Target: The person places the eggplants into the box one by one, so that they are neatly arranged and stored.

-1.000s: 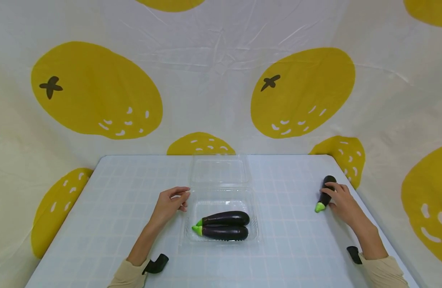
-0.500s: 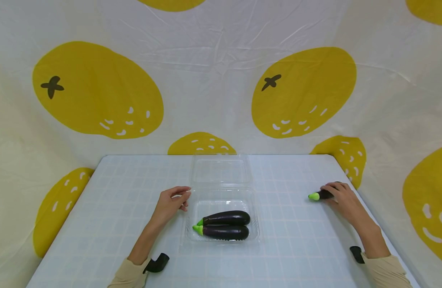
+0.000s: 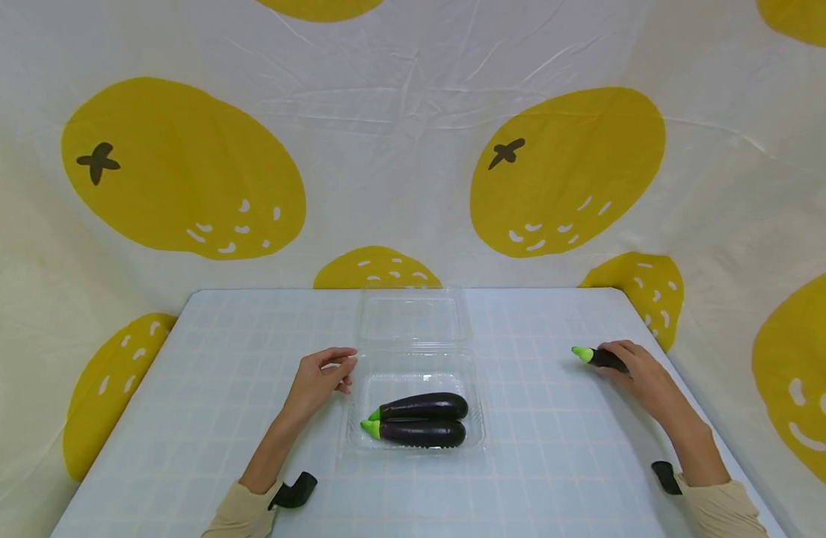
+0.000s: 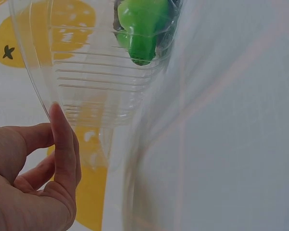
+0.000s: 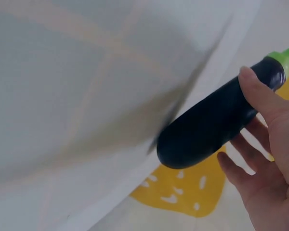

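Observation:
My right hand (image 3: pixel 640 375) grips a dark purple eggplant (image 5: pixel 207 122) between thumb and fingers, over the right side of the table. Its green stem end points left in the head view, and part of its body is hidden under my fingers. Two more eggplants (image 3: pixel 422 433) lie side by side in a clear plastic clamshell container (image 3: pixel 476 373), stems to the left. At the container's left edge is my left hand (image 3: pixel 321 377). In the left wrist view its thumb and fingertips meet right at the clear rim (image 4: pixel 41 103), pinching it.
The container's clear lid (image 3: pixel 413 317) lies folded back toward the table's far edge. A pale checked cloth covers the table (image 3: pixel 251 329). Behind it hangs a white curtain (image 3: pixel 386 149) printed with yellow fruit. Black straps (image 3: pixel 294 491) sit at both wrists.
The right hand's eggplant has swung from nearly upright in the head view to lying sideways, its green stem moving left and up. The left hand and the container have stayed in place.

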A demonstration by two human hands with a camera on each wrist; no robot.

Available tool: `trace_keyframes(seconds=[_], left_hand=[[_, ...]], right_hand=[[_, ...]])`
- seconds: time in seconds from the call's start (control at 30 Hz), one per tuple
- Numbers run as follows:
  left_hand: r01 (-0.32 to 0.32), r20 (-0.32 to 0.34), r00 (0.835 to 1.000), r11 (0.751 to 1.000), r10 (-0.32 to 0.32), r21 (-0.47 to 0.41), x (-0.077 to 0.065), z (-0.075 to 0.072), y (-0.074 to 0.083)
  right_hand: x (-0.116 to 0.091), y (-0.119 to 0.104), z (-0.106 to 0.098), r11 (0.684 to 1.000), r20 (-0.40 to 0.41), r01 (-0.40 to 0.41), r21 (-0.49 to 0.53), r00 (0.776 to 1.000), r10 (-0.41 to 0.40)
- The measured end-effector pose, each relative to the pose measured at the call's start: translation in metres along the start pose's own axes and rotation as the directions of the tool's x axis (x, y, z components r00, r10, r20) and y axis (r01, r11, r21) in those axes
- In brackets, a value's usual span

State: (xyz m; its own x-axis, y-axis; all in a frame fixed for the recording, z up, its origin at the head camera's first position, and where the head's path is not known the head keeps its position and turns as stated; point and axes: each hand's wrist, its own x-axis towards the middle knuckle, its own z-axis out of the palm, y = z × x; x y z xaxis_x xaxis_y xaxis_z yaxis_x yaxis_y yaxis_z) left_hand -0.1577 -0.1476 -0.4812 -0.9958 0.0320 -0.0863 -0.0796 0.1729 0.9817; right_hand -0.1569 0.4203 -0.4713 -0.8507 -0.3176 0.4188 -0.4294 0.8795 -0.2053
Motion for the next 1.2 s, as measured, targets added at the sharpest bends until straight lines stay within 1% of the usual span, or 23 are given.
trace_keyframes(seconds=[0.17, 0.33, 0.63, 0.87, 1.0, 1.2], left_hand=[[0.009, -0.004, 1.0, 1.0, -0.009, -0.003, -0.001, 0.0, -0.001], [0.011, -0.008, 1.0, 1.0, -0.011, -0.004, -0.001, 0.0, -0.001], [0.016, -0.01, 1.0, 1.0, -0.016, -0.001, 0.0, 0.0, -0.002], [0.006, -0.002, 1.0, 1.0, -0.006, -0.006, 0.001, 0.0, -0.001], [0.013, -0.005, 1.0, 1.0, -0.013, -0.001, 0.001, 0.0, -0.001], [0.011, -0.007, 1.0, 1.0, -0.011, 0.001, 0.002, 0.001, -0.002]], right_hand=[[0.001, -0.003, 0.0, 1.0, -0.029, 0.006, 0.01, 1.0, -0.006], [0.001, -0.011, -0.001, 1.0, -0.04, -0.002, 0.012, 0.999, 0.002], [0.005, -0.031, -0.007, 0.996, -0.011, -0.084, 0.032, 0.996, 0.084], [0.01, -0.046, -0.011, 0.993, -0.017, -0.112, 0.03, 0.994, 0.112], [0.014, -0.054, -0.012, 0.993, -0.027, -0.106, 0.043, 0.994, 0.107], [0.019, -0.069, -0.016, 0.995, -0.051, -0.069, 0.068, 0.996, 0.072]])
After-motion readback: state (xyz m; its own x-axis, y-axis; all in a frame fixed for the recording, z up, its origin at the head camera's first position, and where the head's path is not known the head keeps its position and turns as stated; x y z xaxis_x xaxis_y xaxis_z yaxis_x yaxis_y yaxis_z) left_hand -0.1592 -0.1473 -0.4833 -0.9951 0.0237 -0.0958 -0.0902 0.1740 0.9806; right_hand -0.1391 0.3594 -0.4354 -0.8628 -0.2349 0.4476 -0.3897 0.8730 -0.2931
